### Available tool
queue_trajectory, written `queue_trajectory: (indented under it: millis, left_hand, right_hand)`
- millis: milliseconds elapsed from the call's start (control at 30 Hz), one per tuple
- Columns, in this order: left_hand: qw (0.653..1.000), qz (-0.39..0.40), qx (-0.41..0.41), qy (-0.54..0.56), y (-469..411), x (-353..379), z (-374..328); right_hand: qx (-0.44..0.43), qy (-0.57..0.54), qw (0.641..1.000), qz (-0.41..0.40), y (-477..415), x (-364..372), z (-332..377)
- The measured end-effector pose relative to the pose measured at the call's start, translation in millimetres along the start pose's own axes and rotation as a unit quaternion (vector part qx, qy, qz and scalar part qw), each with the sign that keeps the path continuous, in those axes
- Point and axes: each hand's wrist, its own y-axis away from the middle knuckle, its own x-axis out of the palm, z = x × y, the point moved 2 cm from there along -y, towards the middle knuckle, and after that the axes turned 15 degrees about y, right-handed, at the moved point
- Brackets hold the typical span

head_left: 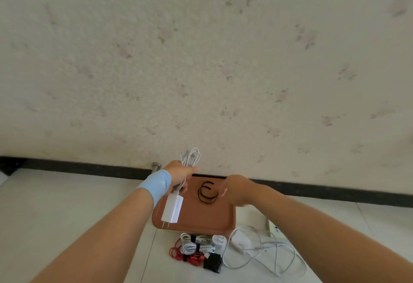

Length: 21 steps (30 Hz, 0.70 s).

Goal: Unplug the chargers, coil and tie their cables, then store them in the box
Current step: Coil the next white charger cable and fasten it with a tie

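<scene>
My left hand (182, 174) grips a coiled white cable (191, 156), and its white charger brick (172, 209) dangles below the hand over a brown tray (201, 220). Black cable ties (206, 193) lie on the tray. My right hand (232, 187) hovers with curled fingers just right of the ties; whether it touches them I cannot tell. Below the tray lie tied bundles: a white cable (194, 245), a red cable (178, 252) and a black charger (212, 263). To the right, a white charger (240, 242) rests with its loose cable (279, 258) sprawled on the floor.
A white power strip (273, 228) lies right of the tray, partly behind my right arm. The wall with a black baseboard (89, 166) runs just behind the tray. A metal fitting (156, 167) stands at the wall behind my left wrist. Pale floor tiles surround everything.
</scene>
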Motion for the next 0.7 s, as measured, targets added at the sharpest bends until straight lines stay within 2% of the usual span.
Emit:
queue_trajectory:
  millis: [167,400,500,600,700]
  left_hand:
    - [0.994,-0.01,-0.028,-0.107,-36,1,26]
    - [0.985,-0.025,-0.037,-0.165,-60,6,46]
    - [0.985,-0.042,-0.038,-0.162,-65,5,52]
    - [0.99,-0.037,-0.052,-0.122,-67,2,59]
    - [0.994,-0.038,-0.065,-0.074,-71,-3,65]
  right_hand:
    - [-0.039,0.143,0.989,0.027,-59,34,7]
    - [-0.078,0.209,0.972,0.069,-97,77,25]
    - [-0.08,0.253,0.962,0.062,-103,93,29]
    - [-0.058,0.248,0.967,0.033,-104,89,31]
    - [-0.042,0.135,0.99,-0.016,-110,74,27]
